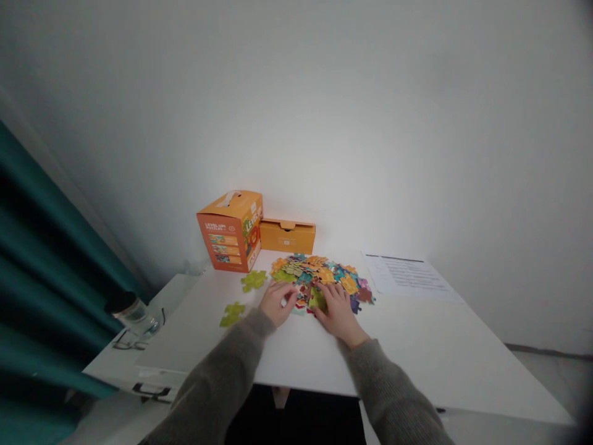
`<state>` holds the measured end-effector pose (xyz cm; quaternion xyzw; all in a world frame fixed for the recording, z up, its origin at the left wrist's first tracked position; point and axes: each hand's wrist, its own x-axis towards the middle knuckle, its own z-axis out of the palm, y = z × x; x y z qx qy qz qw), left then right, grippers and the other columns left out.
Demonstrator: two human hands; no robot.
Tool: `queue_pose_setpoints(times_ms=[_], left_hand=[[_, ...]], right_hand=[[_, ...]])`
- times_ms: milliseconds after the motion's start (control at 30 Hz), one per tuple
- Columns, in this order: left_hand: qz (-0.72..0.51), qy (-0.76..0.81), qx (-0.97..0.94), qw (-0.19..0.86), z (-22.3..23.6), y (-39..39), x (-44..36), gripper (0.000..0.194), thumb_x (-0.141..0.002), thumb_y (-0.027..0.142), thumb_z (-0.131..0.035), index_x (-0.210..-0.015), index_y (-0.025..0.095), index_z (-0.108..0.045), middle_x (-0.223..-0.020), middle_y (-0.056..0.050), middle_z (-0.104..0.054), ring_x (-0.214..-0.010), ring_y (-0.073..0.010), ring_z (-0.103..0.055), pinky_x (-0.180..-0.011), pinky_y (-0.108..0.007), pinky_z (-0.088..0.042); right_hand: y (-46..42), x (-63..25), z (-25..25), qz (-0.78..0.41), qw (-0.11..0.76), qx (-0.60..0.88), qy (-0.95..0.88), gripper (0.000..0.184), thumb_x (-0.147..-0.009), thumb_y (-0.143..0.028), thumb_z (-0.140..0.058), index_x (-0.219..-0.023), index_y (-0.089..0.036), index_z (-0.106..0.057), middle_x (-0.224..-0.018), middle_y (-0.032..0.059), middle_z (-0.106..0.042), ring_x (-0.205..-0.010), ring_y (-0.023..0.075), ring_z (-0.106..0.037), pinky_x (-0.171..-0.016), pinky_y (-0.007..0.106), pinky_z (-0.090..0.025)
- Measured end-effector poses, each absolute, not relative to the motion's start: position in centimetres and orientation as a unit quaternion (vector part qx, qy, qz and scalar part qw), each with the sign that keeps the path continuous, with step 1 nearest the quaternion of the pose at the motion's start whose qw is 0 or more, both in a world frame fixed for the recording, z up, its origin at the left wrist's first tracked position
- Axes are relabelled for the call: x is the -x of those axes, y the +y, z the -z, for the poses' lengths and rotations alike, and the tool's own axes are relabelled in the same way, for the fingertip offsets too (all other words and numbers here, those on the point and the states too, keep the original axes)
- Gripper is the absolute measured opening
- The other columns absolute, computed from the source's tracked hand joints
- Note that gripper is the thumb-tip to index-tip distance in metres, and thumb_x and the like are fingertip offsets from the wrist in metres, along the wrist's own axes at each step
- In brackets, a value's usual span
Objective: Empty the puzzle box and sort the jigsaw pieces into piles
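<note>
A heap of colourful jigsaw puzzle pieces (324,269) lies on the white table, and both hands are at its near side. My right hand (336,309) has its thumb and fingers about a green puzzle piece (317,299) at the front of the heap. My left hand (279,304) is at the heap's left front, thumb and forefinger curled together into a loop; anything between their tips is too small to make out. Left of this hand, two groups of green pieces lie apart from the heap: one farther back (254,280), one nearer (232,314).
An orange puzzle box (231,232) and a flat orange carton (288,237) stand against the wall. A printed sheet (407,276) lies right of the heap. On a lower surface at left are a dark-lidded bottle (136,315) and eyeglasses (130,343). A teal curtain (41,296) hangs at far left.
</note>
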<state>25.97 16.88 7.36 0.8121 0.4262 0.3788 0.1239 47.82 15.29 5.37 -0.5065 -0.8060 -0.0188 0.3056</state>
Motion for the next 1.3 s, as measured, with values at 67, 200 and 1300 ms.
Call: queue_pose_setpoints(times_ms=[67,200,1300], left_hand=[[-0.378,0.421,-0.816,0.12,-6.6,16.9,-26.3,0.022,-0.093,0.027,-0.045,-0.078,0.022,-0.059,-0.076,-0.002,-0.065,-0.076,-0.0184,-0.06,-0.083,-0.036,-0.043],[-0.368,0.414,-0.822,0.131,-6.0,16.7,-26.4,0.019,-0.093,0.027,-0.045,-0.081,0.023,-0.06,-0.079,-0.002,-0.067,-0.077,-0.0186,-0.061,-0.085,-0.038,-0.044],[-0.531,0.422,-0.569,0.464,-5.4,17.6,-26.8,0.036,-0.084,0.052,-0.058,-0.07,0.02,-0.048,-0.047,0.007,-0.052,-0.043,-0.0086,-0.049,-0.047,-0.02,-0.039]], right_hand=[[15.4,-48.0,-5.1,0.027,0.295,0.51,-0.808,0.063,-0.083,-0.036,-0.067,-0.142,-0.025,-0.047,-0.12,0.0129,-0.06,-0.113,0.0336,-0.049,-0.095,0.049,-0.039],[16.1,-47.9,-4.9,-0.009,0.34,0.502,-0.795,0.048,-0.087,-0.031,-0.061,-0.134,-0.022,-0.055,-0.112,0.0132,-0.061,-0.105,0.0302,-0.053,-0.091,0.045,-0.042],[16.0,-50.8,-5.8,-0.068,0.448,0.545,-0.706,0.025,-0.094,-0.027,-0.045,-0.093,-0.019,-0.069,-0.09,0.009,-0.067,-0.088,0.0234,-0.058,-0.082,0.037,-0.044]])
